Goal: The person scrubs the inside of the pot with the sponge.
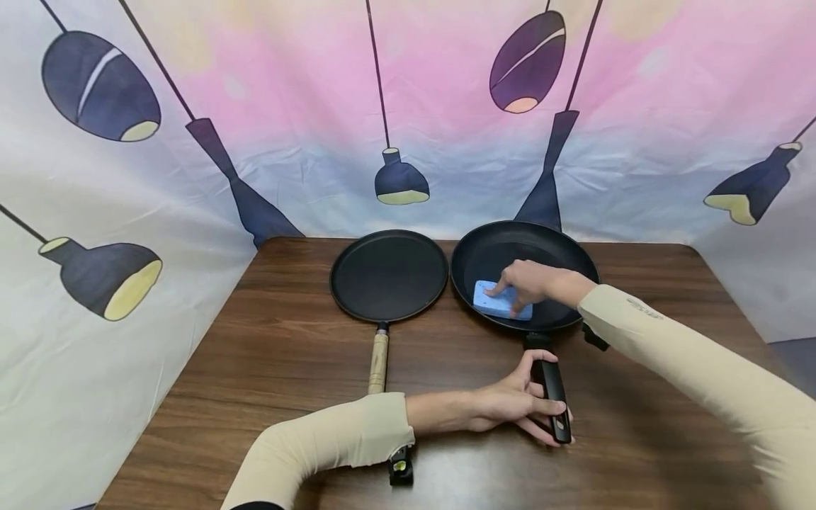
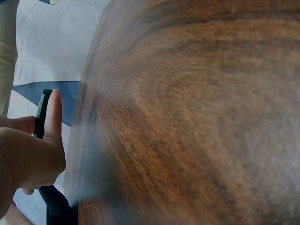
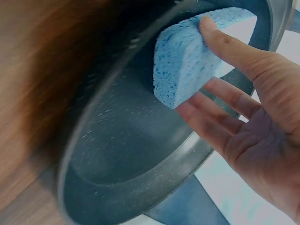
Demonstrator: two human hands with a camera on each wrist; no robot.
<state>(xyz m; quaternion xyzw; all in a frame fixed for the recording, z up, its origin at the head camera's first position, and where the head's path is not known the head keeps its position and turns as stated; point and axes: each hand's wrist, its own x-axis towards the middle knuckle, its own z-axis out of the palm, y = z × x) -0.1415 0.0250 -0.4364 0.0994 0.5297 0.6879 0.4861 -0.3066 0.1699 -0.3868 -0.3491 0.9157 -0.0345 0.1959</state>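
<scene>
The blue sponge (image 1: 489,306) sits inside the frying pan (image 1: 494,248), toward its handle (image 1: 553,386), pinched by the right grip (image 1: 532,280); the left grip (image 1: 519,404) holds that handle. Wiping seems in hand; another stroke would call for steady bracing. A flat pan (image 1: 389,276) lies beside, on the counter (image 1: 287,354)

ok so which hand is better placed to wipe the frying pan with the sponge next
Probably the right hand: it grips the blue sponge inside the black frying pan. The left hand holds the pan's handle, so it looks better suited to steadying.
</scene>
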